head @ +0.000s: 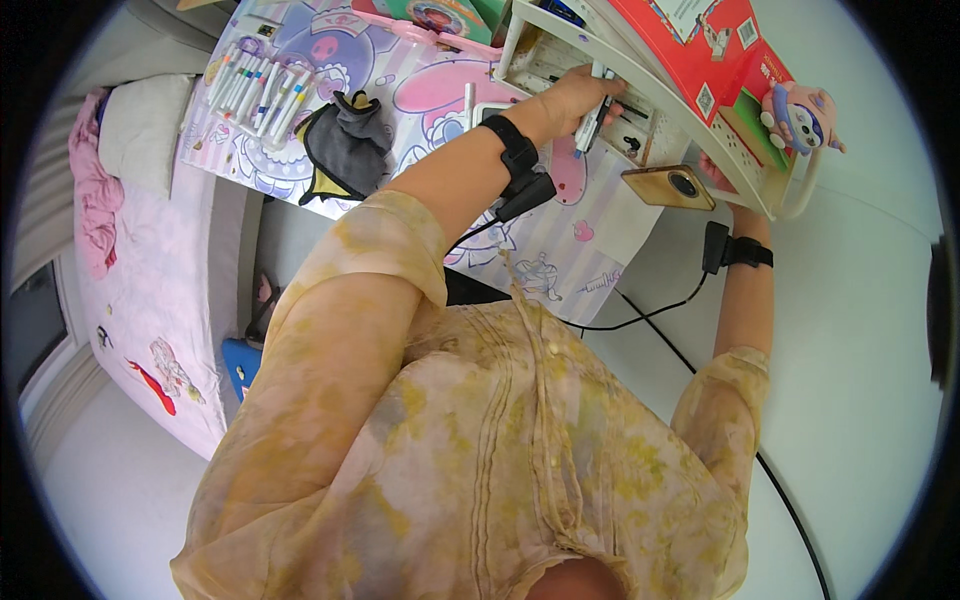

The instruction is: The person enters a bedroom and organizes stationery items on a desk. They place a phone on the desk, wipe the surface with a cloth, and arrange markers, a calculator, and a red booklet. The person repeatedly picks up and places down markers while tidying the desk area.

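Note:
My left hand (pixel 583 103) holds a small bundle of marker pens (pixel 595 120) over the lower level of a cream desktop shelf rack (pixel 645 75). One pen's blue tip points down towards the desk. Black pen-like items (pixel 636 110) and a small black object (pixel 632 142) lie in that lower level, close to my fingers. Over at the rack's right end, my right hand (pixel 714 171) shows only in part, with the rack's upper board covering the rest. Whether it grips the rack cannot be seen. Beside it, a gold smartphone (pixel 660 186) rests near the rack's front edge.
Many white markers (pixel 259 94) lie grouped at the desk's left, beside a grey cloth (pixel 349 146) with yellow lining. Red books (pixel 697 52) and a pink plush-like figure (pixel 802 120) top the rack. A bed (pixel 157 247) stands left. Black cables (pixel 660 326) trail from wrist bands.

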A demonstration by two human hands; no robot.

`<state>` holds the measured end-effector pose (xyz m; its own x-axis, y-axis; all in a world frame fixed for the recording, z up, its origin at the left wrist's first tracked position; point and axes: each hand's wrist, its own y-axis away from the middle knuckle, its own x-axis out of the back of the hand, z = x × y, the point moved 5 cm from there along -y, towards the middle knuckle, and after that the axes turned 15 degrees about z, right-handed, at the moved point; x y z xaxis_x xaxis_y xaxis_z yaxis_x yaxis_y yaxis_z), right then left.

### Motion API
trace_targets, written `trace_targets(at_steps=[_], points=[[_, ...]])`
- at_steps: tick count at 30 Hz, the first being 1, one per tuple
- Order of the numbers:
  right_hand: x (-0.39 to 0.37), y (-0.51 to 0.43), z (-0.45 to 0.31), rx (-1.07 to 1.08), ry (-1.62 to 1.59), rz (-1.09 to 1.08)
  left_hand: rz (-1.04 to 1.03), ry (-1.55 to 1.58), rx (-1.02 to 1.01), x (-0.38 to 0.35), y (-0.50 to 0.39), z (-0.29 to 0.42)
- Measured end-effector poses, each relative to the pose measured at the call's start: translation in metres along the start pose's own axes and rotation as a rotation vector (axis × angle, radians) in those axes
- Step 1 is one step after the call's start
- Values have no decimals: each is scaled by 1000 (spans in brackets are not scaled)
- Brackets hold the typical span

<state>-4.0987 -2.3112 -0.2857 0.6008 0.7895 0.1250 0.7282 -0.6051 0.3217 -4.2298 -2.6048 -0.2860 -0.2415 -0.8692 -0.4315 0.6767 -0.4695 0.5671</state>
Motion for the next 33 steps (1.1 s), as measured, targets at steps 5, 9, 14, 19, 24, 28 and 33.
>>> trace_targets(at_steps=[5, 9, 14, 19, 24, 28, 33], points=[[3, -2, -12, 32, -38, 13, 56, -15, -62, 15, 0, 9], [5, -6, -16, 53, -64, 21, 81, -274, -119, 24, 0, -4], [5, -12, -18, 72, -86, 23, 61, -539, -164, 25, -8, -24], [6, -18, -23, 95, -95, 19, 68, -660, -199, 29, -18, -32], [8, -22, -26, 113, -99, 22, 27, -1004, -434, 29, -25, -25], [9, -23, -27, 117, -102, 23, -45, -1170, -495, 29, -27, -25], [9, -25, -28, 117, -104, 16, -118, -1302, -549, 30, -27, -26]])
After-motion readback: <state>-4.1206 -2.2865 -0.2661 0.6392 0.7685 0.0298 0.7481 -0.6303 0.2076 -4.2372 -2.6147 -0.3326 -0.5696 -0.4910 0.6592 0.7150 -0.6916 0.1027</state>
